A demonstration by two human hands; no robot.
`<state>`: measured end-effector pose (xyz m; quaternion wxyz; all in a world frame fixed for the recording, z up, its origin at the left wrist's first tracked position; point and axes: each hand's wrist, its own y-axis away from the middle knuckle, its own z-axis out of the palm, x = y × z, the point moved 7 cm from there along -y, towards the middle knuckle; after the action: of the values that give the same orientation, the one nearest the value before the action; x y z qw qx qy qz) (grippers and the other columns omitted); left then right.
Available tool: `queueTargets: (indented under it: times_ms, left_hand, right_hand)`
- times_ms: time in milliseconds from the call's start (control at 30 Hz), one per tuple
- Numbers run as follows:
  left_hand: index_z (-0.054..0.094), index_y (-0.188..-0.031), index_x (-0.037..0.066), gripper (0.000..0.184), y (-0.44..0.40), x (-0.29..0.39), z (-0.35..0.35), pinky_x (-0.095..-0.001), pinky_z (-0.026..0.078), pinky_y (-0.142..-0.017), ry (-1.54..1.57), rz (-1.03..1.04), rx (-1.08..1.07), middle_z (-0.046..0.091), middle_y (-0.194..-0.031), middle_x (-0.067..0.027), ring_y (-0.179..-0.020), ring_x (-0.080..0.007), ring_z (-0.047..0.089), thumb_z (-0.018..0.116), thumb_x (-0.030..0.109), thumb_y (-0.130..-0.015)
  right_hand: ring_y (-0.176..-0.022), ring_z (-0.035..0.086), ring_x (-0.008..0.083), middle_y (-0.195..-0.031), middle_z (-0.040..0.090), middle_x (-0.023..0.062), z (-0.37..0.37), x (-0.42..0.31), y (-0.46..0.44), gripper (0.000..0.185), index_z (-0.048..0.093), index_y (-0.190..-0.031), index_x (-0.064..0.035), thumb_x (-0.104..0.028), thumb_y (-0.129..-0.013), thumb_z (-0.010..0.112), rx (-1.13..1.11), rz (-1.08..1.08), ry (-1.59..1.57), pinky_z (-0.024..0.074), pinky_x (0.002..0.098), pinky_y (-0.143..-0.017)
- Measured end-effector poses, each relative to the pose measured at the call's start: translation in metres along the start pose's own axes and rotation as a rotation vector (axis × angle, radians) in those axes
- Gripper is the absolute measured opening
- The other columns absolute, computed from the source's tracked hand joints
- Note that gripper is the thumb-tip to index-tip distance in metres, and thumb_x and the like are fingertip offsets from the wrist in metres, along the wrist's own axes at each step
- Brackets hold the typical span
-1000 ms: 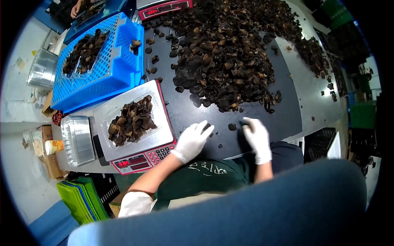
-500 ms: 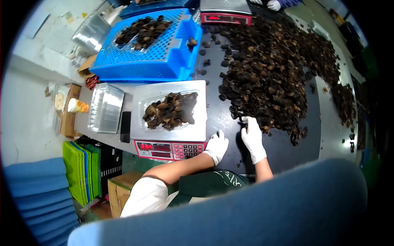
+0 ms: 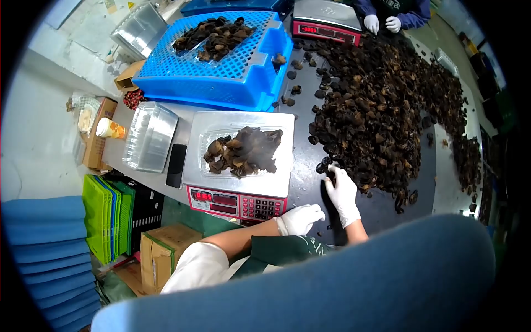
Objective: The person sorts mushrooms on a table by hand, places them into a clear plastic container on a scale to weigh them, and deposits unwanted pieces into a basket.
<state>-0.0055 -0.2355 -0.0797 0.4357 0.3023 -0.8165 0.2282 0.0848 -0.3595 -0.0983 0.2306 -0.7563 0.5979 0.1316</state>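
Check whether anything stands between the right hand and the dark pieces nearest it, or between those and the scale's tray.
Nothing visible does. The right hand is at the dark pieces; open tabletop lies toward the tray, with the left hand aside.

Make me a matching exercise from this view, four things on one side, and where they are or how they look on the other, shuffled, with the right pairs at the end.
Things
1. Paper cup
2. Blue basket
3. Stack of clear plastic trays
4. Right hand

Places, colours or states
A. Between the cup and the nearer scale
B. Pinching dark fungus pieces
C. White with an orange pattern
D. Beneath a tray of fungus

Right pairs: 1-C, 2-D, 3-A, 4-B
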Motion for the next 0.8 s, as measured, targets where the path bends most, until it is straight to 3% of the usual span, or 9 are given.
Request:
queueTargets:
  times_ms: [100,200,267,333,433,533,600,700,800]
  left_hand:
    - [0.062,-0.096,0.003,0.025,0.011,0.047,-0.091,-0.0407,0.050,-0.082,0.026,0.058,0.358,0.061,-0.095,-0.0139,-0.088,-0.0328,0.062,0.052,-0.008,-0.076]
    - [0.064,-0.096,0.003,0.029,0.053,0.043,-0.177,-0.0387,0.050,-0.084,-0.352,-0.001,0.650,0.063,-0.097,-0.0136,-0.088,-0.0321,0.061,0.050,-0.012,-0.076]
    - [0.063,-0.096,0.002,0.025,0.078,0.037,-0.226,-0.0393,0.050,-0.084,-0.547,-0.172,0.810,0.062,-0.098,-0.0139,-0.090,-0.0325,0.061,0.051,-0.011,-0.078]
    - [0.063,-0.095,0.003,0.015,0.106,-0.003,-0.248,-0.0421,0.047,-0.090,-0.475,-0.276,0.874,0.062,-0.098,-0.0154,-0.097,-0.0343,0.058,0.060,-0.001,-0.081]
    - [0.066,-0.102,0.007,0.022,0.104,-0.002,-0.249,-0.0432,0.045,-0.090,-0.755,-0.227,0.733,0.060,-0.104,-0.0121,-0.102,-0.0338,0.056,0.069,0.008,-0.080]
    - [0.067,-0.092,0.011,0.019,0.083,0.021,-0.236,-0.0416,0.044,-0.082,-0.772,-0.047,0.501,0.058,-0.098,-0.0067,-0.094,-0.0292,0.057,0.074,0.012,-0.075]
    - [0.069,-0.092,0.015,0.023,0.066,0.023,-0.219,-0.0394,0.043,-0.082,-0.843,-0.014,0.325,0.056,-0.093,-0.0051,-0.090,-0.0268,0.056,0.074,0.012,-0.070]
    - [0.069,-0.091,0.014,0.017,0.050,0.017,-0.208,-0.0379,0.044,-0.081,-0.934,0.044,0.247,0.055,-0.090,-0.0050,-0.089,-0.0249,0.055,0.065,0.014,-0.074]
    - [0.068,-0.086,0.012,0.013,0.044,0.009,-0.206,-0.0377,0.044,-0.080,-0.955,0.018,0.173,0.054,-0.089,-0.0050,-0.089,-0.0246,0.054,0.062,0.016,-0.075]
  right_hand:
    - [-0.083,0.066,0.0298,-0.094,0.062,0.0132,0.011,-0.017,-0.014,0.061,0.048,-0.136,-0.0090,-0.037,-0.085,0.068,-0.077,0.023,0.111,0.0530,0.0409,-0.070]
    - [-0.075,0.066,0.0299,-0.089,0.061,0.0127,0.047,-0.002,-0.019,0.051,0.053,-0.120,-0.0085,-0.039,-0.083,0.070,-0.151,0.043,0.223,0.0528,0.0423,-0.065]
    - [-0.065,0.064,0.0307,-0.076,0.061,0.0113,0.049,0.003,-0.022,0.027,0.056,-0.094,-0.0088,-0.031,-0.085,0.068,-0.074,0.023,0.193,0.0518,0.0433,-0.059]
    - [-0.065,0.064,0.0320,-0.075,0.062,0.0132,0.046,0.006,-0.021,0.021,0.057,-0.090,-0.0082,-0.027,-0.087,0.065,-0.047,0.013,0.139,0.0511,0.0442,-0.058]
    - [-0.074,0.065,0.0367,-0.081,0.065,0.0153,0.035,0.008,-0.026,0.020,0.057,-0.094,-0.0071,-0.027,-0.091,0.061,-0.147,0.154,-0.079,0.0506,0.0468,-0.066]
    - [-0.074,0.065,0.0347,-0.086,0.065,0.0148,0.007,-0.023,-0.041,0.016,0.057,-0.098,-0.0073,-0.023,-0.093,0.060,-0.153,0.181,-0.339,0.0505,0.0425,-0.067]
    - [-0.073,0.066,0.0307,-0.085,0.065,0.0140,-0.013,-0.057,-0.054,0.017,0.059,-0.107,-0.0082,-0.019,-0.093,0.059,-0.093,0.085,-0.479,0.0506,0.0395,-0.066]
    - [-0.073,0.066,0.0276,-0.086,0.066,0.0127,-0.025,-0.103,-0.067,0.029,0.060,-0.120,-0.0091,-0.015,-0.092,0.059,-0.014,-0.029,-0.655,0.0519,0.0373,-0.068]
    - [-0.086,0.062,0.0302,-0.094,0.064,0.0141,-0.026,-0.142,-0.076,0.033,0.059,-0.119,-0.0054,-0.011,-0.087,0.061,-0.007,-0.199,-0.564,0.0498,0.0396,-0.078]
